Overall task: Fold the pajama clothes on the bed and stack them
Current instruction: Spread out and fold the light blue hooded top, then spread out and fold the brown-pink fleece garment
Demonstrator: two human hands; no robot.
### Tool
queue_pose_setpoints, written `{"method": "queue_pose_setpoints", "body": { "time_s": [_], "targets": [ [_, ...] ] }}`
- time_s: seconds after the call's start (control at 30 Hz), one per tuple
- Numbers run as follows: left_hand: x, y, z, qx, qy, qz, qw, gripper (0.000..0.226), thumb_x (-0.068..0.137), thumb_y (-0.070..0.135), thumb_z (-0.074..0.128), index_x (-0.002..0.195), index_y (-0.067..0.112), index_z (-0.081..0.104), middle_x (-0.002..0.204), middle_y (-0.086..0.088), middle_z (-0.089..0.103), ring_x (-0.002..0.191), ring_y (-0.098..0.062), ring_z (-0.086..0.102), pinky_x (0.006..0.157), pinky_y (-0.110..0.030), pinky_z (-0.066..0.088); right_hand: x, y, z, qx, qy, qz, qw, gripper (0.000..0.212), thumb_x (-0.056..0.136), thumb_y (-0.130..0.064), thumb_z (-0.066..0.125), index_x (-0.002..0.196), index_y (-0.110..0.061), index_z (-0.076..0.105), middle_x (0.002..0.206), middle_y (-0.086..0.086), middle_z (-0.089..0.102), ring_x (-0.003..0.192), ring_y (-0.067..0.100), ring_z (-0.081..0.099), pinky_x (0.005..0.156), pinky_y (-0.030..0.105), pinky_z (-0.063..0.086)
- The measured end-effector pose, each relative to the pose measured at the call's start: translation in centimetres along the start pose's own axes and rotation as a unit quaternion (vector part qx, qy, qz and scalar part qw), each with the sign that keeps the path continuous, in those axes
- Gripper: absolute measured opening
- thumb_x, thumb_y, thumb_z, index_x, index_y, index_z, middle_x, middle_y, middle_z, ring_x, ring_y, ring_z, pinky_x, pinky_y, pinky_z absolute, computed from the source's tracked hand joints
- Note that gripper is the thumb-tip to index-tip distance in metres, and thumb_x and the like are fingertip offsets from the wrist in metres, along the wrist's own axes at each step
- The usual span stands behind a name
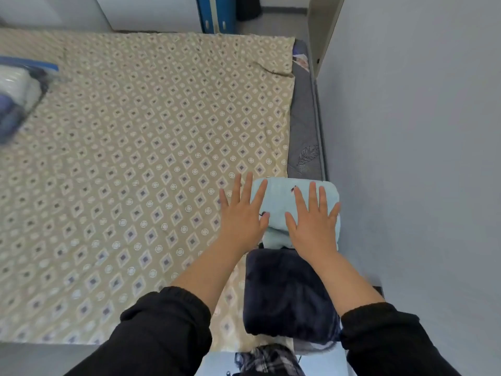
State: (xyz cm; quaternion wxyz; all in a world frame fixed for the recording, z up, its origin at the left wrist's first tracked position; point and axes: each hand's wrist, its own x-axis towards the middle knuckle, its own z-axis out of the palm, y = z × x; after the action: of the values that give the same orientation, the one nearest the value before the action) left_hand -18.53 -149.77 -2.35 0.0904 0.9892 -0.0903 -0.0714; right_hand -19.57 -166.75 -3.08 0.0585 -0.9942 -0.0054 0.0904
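both hands lie flat with fingers spread, gripping nothing. the right hand (314, 221) presses the folded blue pajama (279, 196); the left hand (241, 215) rests on its left edge, outer fingers over the bed cover (135, 158). the pajama sits at the bed's right edge, just beyond a folded navy garment (284, 291), near the wall (406, 131). open cover stretches left to a bag (19, 88).
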Motion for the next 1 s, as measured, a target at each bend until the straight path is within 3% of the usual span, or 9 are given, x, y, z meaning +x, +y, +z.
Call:
{"method": "queue_pose_setpoints", "body": {
  "time_s": [0.23,0.43,0.73,0.87,1.0],
  "targets": [
    [-10.7,-11.7,-7.8,0.036,0.07,-0.01,0.997,0.064,0.096,0.054,0.017,0.148,0.036,-0.016,0.159,0.0,-0.022,0.14,-0.022,-0.035,0.111,-0.055,-0.018,-7.3,-14.0,-4.0,-0.006,0.063,-0.015,0.998,0.067,0.096,-0.055,0.011,0.153,-0.024,-0.005,0.16,0.006,-0.017,0.146,0.024,-0.019,0.113,0.055,-0.012],
    [-22.3,-24.9,-13.9,0.065,0.064,-0.039,0.995,0.07,0.089,0.063,0.007,0.149,0.037,-0.016,0.158,0.0,-0.025,0.141,-0.023,-0.034,0.108,-0.055,-0.023,-13.3,-30.4,-6.0,-0.001,0.115,-0.065,0.991,0.068,0.096,-0.054,0.012,0.153,-0.023,-0.005,0.156,0.003,-0.025,0.144,0.022,-0.025,0.113,0.052,-0.016],
    [-34.0,-40.9,-19.4,0.075,0.129,-0.142,0.978,0.069,0.091,0.061,0.01,0.149,0.035,-0.017,0.153,0.001,-0.031,0.14,-0.024,-0.035,0.109,-0.057,-0.02,-19.0,-50.7,-7.1,-0.007,0.121,-0.175,0.977,0.071,0.093,-0.057,0.009,0.154,-0.022,-0.003,0.159,0.006,-0.019,0.145,0.023,-0.024,0.113,0.052,-0.015],
    [-36.2,-47.2,-20.3,0.069,0.16,-0.201,0.964,0.067,0.093,0.059,0.009,0.141,0.035,-0.03,0.15,0.001,-0.034,0.135,-0.023,-0.041,0.108,-0.059,-0.019,-18.5,-58.0,-6.9,0.003,0.125,-0.223,0.967,0.07,0.094,-0.057,0.01,0.154,-0.023,-0.003,0.159,0.004,-0.019,0.144,0.02,-0.026,0.112,0.048,-0.02],
    [-37.9,-54.4,-20.7,0.066,0.174,-0.237,0.954,0.068,0.096,0.057,0.014,0.139,0.035,-0.033,0.149,0.0,-0.036,0.137,-0.024,-0.04,0.109,-0.06,-0.015,-16.3,-66.4,-5.8,0.013,0.104,-0.243,0.964,0.069,0.097,-0.054,0.017,0.154,-0.021,-0.002,0.16,0.006,-0.016,0.146,0.022,-0.021,0.114,0.051,-0.013]
  ]
}}
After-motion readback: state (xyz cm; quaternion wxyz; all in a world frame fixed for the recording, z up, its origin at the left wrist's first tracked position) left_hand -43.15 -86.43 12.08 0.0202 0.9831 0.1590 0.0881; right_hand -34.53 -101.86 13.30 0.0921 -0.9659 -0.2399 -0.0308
